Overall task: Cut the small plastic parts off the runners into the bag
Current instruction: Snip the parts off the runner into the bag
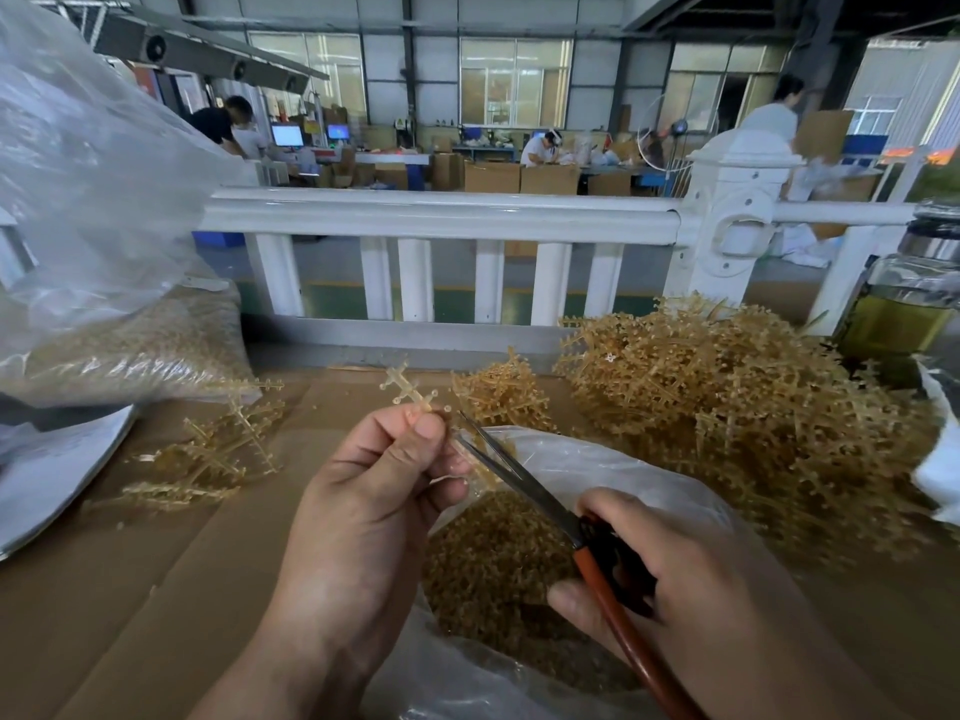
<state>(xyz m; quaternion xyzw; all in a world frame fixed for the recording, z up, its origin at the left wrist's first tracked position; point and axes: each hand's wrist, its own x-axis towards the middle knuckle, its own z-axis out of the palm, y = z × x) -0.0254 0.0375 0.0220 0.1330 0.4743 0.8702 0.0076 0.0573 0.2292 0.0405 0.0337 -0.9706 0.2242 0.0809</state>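
Sitting open below me, the bag [597,459] is limp film holding cut parts. My right hand [675,579] curls round the scissors [519,480], blades parted at the runner [410,392], which my left hand [363,491] pinches by its stem over the bag; it looks light, stiff, snappable.

Two bare hands of a worker: the left hand [374,491] and the right hand [691,579], each with a bare wrist and forearm behind it. The left thumb's nail is trimmed short, and creases line the knuckles.
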